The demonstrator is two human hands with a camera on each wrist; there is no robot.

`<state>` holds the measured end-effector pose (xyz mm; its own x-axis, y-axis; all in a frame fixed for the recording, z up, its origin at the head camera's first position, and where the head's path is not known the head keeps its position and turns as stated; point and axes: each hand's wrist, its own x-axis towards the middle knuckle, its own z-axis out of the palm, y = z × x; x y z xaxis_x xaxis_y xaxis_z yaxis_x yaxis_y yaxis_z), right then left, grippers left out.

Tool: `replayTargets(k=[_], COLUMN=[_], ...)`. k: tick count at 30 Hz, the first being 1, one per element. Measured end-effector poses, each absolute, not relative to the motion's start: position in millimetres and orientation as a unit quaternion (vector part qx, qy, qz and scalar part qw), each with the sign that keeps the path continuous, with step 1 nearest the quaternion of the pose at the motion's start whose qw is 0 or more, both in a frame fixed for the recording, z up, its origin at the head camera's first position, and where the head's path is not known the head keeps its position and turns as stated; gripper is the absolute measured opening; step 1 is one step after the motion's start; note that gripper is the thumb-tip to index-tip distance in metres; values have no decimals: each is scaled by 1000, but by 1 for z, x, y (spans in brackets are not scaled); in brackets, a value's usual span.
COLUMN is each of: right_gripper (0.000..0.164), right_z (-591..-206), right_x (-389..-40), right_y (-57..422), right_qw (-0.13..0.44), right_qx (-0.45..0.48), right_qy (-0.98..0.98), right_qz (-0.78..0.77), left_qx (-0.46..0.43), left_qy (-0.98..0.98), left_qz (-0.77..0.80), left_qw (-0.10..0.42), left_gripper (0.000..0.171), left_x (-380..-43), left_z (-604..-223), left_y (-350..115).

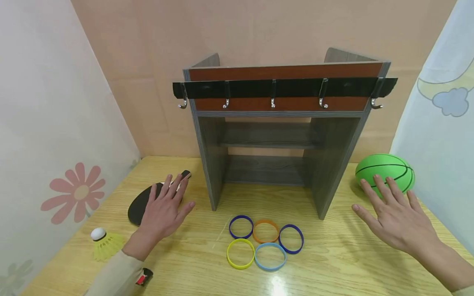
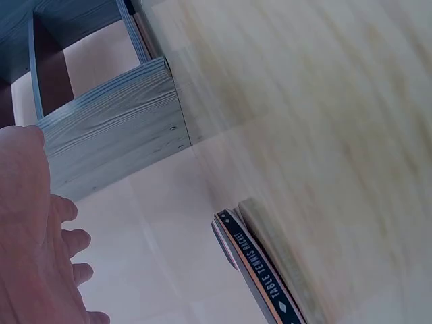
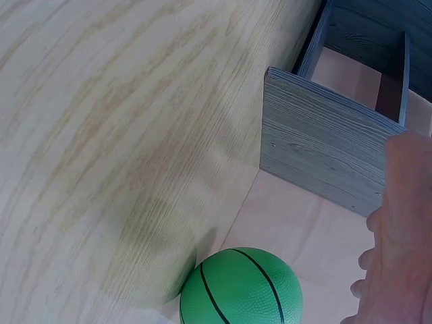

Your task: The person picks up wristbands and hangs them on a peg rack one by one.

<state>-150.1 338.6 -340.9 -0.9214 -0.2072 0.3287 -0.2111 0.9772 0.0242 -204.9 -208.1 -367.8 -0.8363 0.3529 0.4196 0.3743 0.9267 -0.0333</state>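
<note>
My left hand (image 1: 163,211) is held palm down with fingers spread, overlapping the black table tennis racket (image 1: 142,205) in the head view. Lettering shows along the racket's edge (image 2: 260,270) in the left wrist view. On the right, my other hand (image 1: 401,222) is also spread flat and holds nothing, its fingertips overlapping a green ball (image 1: 385,168) with black lines. Between the hands lie several rings: a dark blue one (image 1: 230,230), an orange one (image 1: 266,221), another dark blue one (image 1: 302,242), a yellow one (image 1: 240,267) and a light blue one (image 1: 270,269).
A grey wooden shelf (image 1: 335,164) stands behind the rings, with a black strip (image 1: 249,88) of several metal hooks across its front. A yellow shuttlecock (image 1: 105,244) lies at the left. Patterned walls (image 1: 44,102) flank the wooden table (image 1: 192,263).
</note>
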Motion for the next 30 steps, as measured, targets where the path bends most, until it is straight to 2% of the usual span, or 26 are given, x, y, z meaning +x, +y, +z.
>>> replayTargets(k=[12,19,21,25,28,30], right_gripper=[69,47,37,23,18,15], right_z=[-348,-357,-361,-370,-379,-382], right_x=[-144,-136,-136,-140,-146,-151], right_y=[329,301,292,271,259,252], right_qw=[182,236,248,249,227,192], right_qx=[134,178,199,247,276,286], right_qy=[-974,-954,-946,-931,-924,-922], right_qz=[12,45,59,98,137,177], left_qx=[-219,-251,-261,-290,-309,-309], left_qy=[-944,-901,-880,-804,-732,-695], left_qz=[-86,-239,-284,-382,-462,-510], left_qw=[230,261,278,352,395,402], left_gripper=[68,61,57,42,35,34], left_x=[-208,-215,-219,-227,-231,-234], left_z=[-363,-344,-341,-335,-329,-327], left_y=[-194,-176,-170,-157,-148,-144])
